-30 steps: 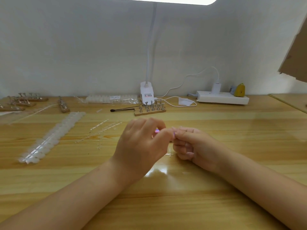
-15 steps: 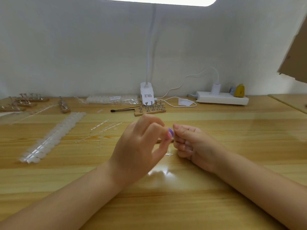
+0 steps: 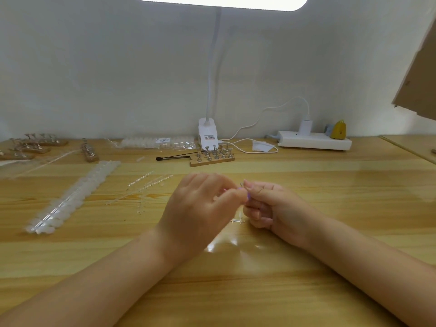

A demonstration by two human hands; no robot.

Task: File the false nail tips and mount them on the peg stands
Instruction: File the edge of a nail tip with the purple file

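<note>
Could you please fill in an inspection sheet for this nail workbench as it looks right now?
Surface: glossy wooden desk, lamp glare near the hands.
Job's things: peg stand at the lamp base, pegs bare; more stands far left; long strip of nail tips on the left.
Clutter: empty clear sprues, black brush, bagged tips.
Hands: left hand and right hand meet fingertip to fingertip, pinching something small; what it is cannot be told.
Cables: white cord from lamp clamp to power strip.
Surroundings: white wall, cardboard upper right.

Left hand [image 3: 200, 208] and right hand [image 3: 273, 208] fingertip to fingertip, fingers curled.
</note>
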